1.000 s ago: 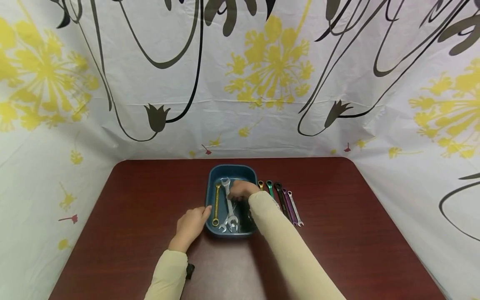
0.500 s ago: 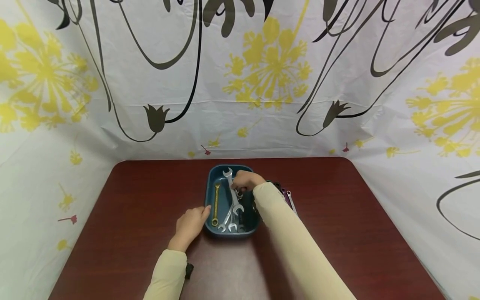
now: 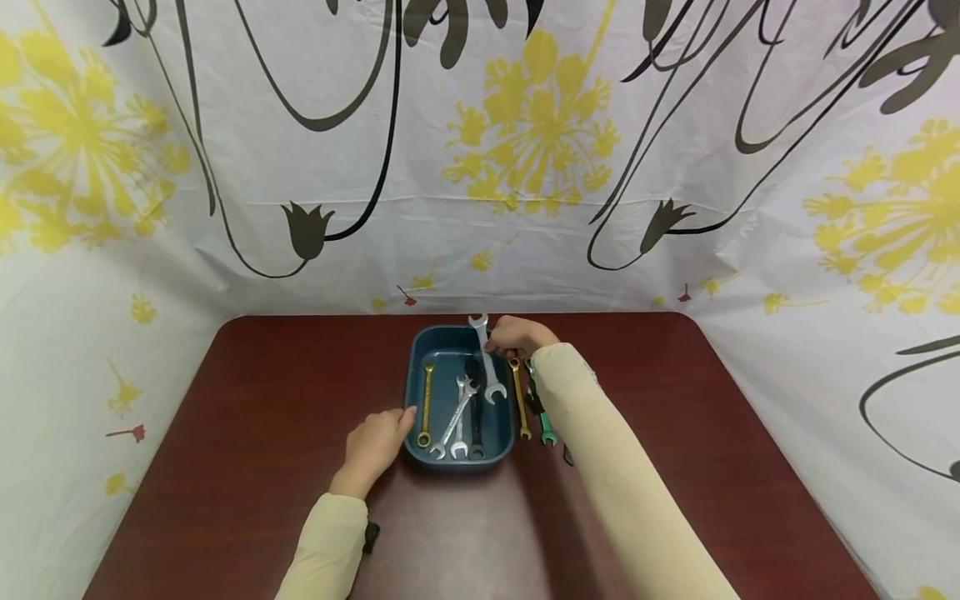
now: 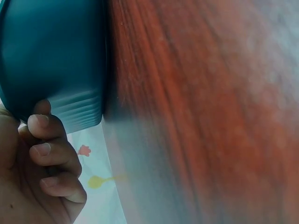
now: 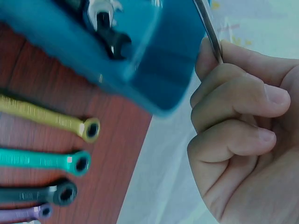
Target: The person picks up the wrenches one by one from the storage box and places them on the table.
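My right hand (image 3: 520, 335) pinches a large silver open-end wrench (image 3: 490, 367), held over the right side of the blue tray (image 3: 448, 352). In the right wrist view, thumb and forefinger close on the wrench's thin shank (image 5: 211, 35) while the other fingers curl inward. My left hand (image 3: 375, 442) grips the tray's left rim. From the left wrist, its curled fingers (image 4: 53, 154) show against the tray's outer wall (image 4: 51, 51). Inside lie a gold wrench (image 3: 427, 406) at the left, silver wrenches (image 3: 454, 421) crossing in the middle, and a black wrench (image 3: 477, 429).
Right of the tray, a gold wrench (image 3: 520, 400) and a green wrench (image 3: 547, 425) lie on the brown table (image 3: 300, 375). A black wrench (image 5: 42, 193) and a purple wrench (image 5: 28, 213) lie beside them, mostly hidden by my right sleeve (image 3: 600, 425) in the head view.
My right hand has lifted the large silver wrench from among the others and carried it up and rightward. Both it and the sleeve have shifted right. My left hand stays at the tray's rim.
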The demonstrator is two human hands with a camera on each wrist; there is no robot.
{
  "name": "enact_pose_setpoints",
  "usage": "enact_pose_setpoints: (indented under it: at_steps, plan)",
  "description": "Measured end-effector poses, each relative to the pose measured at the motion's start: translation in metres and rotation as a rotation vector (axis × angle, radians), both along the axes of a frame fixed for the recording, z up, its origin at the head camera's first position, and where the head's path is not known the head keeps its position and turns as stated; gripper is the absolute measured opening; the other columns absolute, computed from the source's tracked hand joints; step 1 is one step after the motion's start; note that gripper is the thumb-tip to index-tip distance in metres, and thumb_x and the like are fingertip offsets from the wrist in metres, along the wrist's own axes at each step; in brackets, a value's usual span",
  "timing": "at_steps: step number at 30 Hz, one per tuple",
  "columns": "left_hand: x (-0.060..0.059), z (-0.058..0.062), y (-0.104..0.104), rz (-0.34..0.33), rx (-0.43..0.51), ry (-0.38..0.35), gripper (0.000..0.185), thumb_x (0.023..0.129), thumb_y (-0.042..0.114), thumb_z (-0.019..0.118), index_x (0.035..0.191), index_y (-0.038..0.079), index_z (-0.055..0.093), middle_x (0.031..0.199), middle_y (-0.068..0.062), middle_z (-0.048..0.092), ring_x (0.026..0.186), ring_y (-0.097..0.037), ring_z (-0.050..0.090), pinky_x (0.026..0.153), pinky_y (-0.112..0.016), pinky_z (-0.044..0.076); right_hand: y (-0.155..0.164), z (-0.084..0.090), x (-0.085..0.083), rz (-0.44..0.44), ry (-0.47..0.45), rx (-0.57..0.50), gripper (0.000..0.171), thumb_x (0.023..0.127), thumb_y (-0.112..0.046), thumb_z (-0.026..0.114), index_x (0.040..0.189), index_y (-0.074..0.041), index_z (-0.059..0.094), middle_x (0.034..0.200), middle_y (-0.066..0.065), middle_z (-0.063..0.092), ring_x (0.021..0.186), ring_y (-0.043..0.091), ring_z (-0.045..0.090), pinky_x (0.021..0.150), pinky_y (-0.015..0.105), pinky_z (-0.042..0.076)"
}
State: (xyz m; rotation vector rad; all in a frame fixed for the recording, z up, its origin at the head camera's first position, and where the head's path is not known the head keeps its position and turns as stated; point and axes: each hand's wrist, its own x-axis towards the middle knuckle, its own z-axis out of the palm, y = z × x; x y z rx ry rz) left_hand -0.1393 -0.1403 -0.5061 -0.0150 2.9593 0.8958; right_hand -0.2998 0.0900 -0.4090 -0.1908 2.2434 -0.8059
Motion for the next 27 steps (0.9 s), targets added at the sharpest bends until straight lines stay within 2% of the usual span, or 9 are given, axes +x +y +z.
enact_pose_setpoints:
  at_steps: [5, 12, 18, 27]
  plan:
    - [-0.002, -0.001, 0.0, 0.005, -0.006, -0.02, 0.046, 0.101, 0.042, 0.043, 0.064, 0.016, 0.047, 0.056, 0.0, 0.038, 0.051, -0.016, 0.038, 0.05, -0.031, 0.029, 0.021, 0.002, -0.005, -0.007, -0.005, 0.011, 0.047, 0.099, -0.019, 0.05, 0.054, -0.015, 0.038, 0.051, -0.003, 0.029, 0.043, 0.01, 0.02, 0.046, 0.026, 0.022]
    - [-0.002, -0.002, 0.0, 0.011, -0.012, -0.031, 0.047, 0.101, 0.043, 0.043, 0.064, 0.016, 0.047, 0.056, 0.0, 0.038, 0.051, -0.016, 0.039, 0.05, -0.031, 0.029, 0.048, -0.003, -0.007, -0.041, -0.028, 0.002, 0.046, 0.1, -0.019, 0.047, 0.056, -0.015, 0.037, 0.051, -0.004, 0.028, 0.043, 0.01, 0.018, 0.047, 0.027, 0.023]
    - [-0.003, -0.001, 0.001, 0.007, -0.01, -0.032, 0.047, 0.101, 0.043, 0.042, 0.064, 0.016, 0.047, 0.057, 0.0, 0.038, 0.052, -0.016, 0.038, 0.051, -0.031, 0.029, 0.069, -0.007, -0.009, -0.027, -0.001, 0.05, 0.04, 0.1, -0.021, 0.047, 0.062, -0.011, 0.04, 0.054, -0.002, 0.031, 0.045, 0.01, 0.022, 0.047, 0.026, 0.024]
    - [-0.002, 0.0, 0.001, 0.004, -0.026, -0.038, 0.046, 0.102, 0.043, 0.041, 0.065, 0.016, 0.048, 0.057, 0.0, 0.039, 0.053, -0.016, 0.04, 0.052, -0.032, 0.029, 0.105, -0.015, -0.008, -0.053, 0.013, 0.133, 0.04, 0.099, -0.022, 0.048, 0.061, -0.012, 0.042, 0.053, -0.002, 0.034, 0.045, 0.01, 0.024, 0.049, 0.026, 0.029]
